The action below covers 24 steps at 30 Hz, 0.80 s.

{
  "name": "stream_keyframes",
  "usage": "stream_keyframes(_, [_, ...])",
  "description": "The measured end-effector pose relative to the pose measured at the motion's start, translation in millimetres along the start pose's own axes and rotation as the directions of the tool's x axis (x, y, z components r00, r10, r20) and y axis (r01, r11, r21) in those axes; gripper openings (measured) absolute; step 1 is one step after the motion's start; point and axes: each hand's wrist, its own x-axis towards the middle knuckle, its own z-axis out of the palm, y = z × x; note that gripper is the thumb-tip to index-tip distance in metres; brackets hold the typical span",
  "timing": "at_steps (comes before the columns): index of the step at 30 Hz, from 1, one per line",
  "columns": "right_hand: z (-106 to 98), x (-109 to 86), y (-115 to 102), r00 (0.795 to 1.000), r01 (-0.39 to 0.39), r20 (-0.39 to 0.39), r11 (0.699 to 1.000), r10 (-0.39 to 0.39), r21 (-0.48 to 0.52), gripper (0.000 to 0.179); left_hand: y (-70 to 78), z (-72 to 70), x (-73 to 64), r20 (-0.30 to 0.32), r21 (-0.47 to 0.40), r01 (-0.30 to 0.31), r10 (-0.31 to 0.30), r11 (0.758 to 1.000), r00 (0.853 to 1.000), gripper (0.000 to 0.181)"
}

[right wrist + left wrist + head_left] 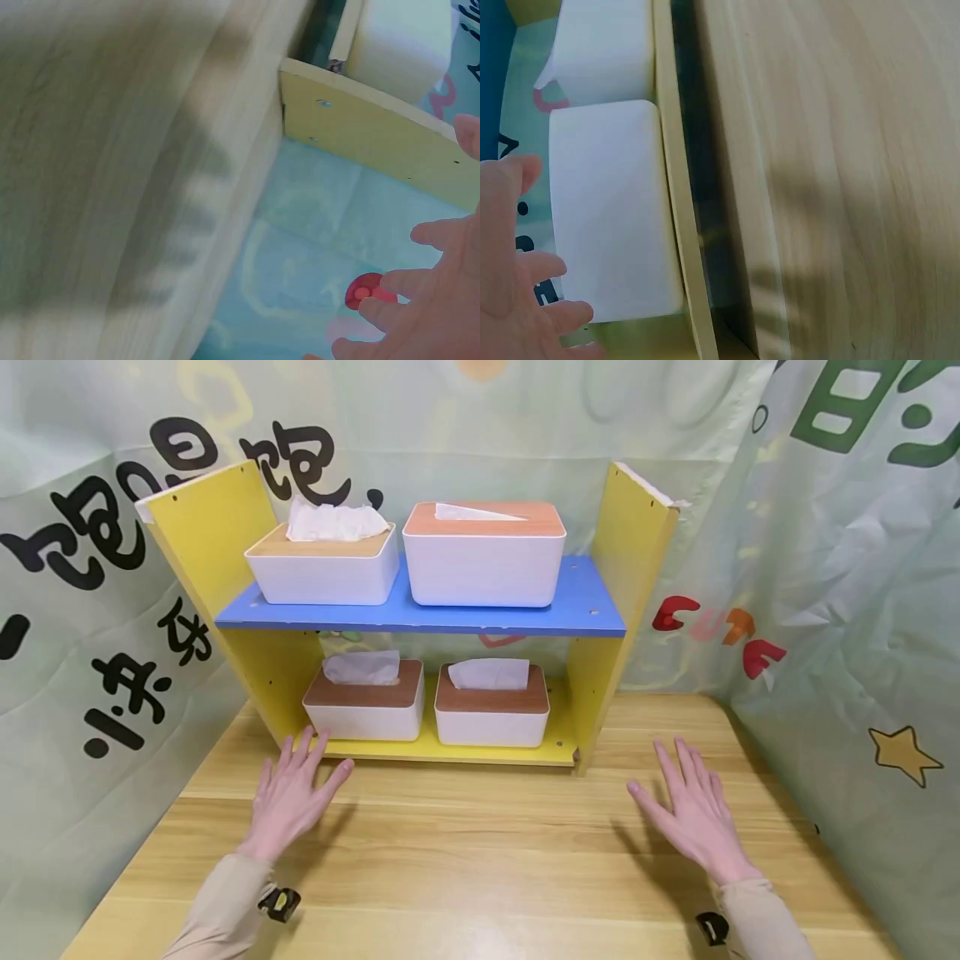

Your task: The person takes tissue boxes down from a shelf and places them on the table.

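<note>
L hand (292, 797), lower L of head view: fingers spread, nr dark-topped tissue box (363, 714), L of ctr on yellow btm shelf (429, 727). R hand (693, 814), lower R: fingers spread, over table (480, 843). 2nd dark-topped box (492, 714) nr ctr; 2 lighter-topped boxes (483, 564) upper ctr.

- Shelf (633, 552): yellow; board (420, 619) blue
- Boxes (483, 568): white
- Lids (491, 697): brown, darker below
- Table (465, 835): pale wood-grain
- Cloth (832, 610): pale green, black lettering (113, 729), perhaps faint yellow print (242, 397)
</note>
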Motion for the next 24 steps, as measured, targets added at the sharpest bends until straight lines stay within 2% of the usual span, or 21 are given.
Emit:
stream_keyframes(6, [-5.5, 0.0, -6.4, 0.999, 0.025, -0.024, 0.998, -0.024, 0.049, 0.081, 4.2, -6.3, 0.1, -0.033, -0.119, 0.005, -0.009, 0.993, 0.999, 0.080])
stream_keyframes(11, [-11.7, 0.6, -14.6, 0.998, 0.042, -0.044, 0.993, -0.037, 0.113, 0.079, 6.6, -13.3, 1.9, -0.087, -0.267, 0.004, -0.028, 0.964, 0.996, 0.078])
stream_keyframes(13, [-14.6, 1.0, -18.3, 0.998, 0.042, -0.045, 0.989, -0.036, 0.142, 0.078, 7.3, -16.2, 2.3, -0.108, -0.329, 0.011, -0.049, 0.944, 0.993, 0.076])
stream_keyframes(17, [-21.0, 1.1, -26.2, 0.999, 0.037, -0.043, 0.979, -0.029, 0.201, 0.076, 9.8, -22.7, 1.8, -0.136, -0.436, 0.058, -0.130, 0.898, 0.982, 0.073])
stream_keyframes(21, [-26.8, 2.2, -33.4, 0.998, 0.047, -0.047, 0.960, -0.035, 0.276, 0.074, 12.6, -29.4, 1.4, -0.189, -0.508, 0.105, -0.230, 0.855, 0.955, 0.068])
stream_keyframes(24, [-30.5, 3.2, -38.3, 0.996, 0.071, -0.067, 0.936, -0.050, 0.344, 0.072, 14.0, -34.7, 1.7, -0.215, -0.585, 0.119, -0.294, 0.803, 0.931, 0.066])
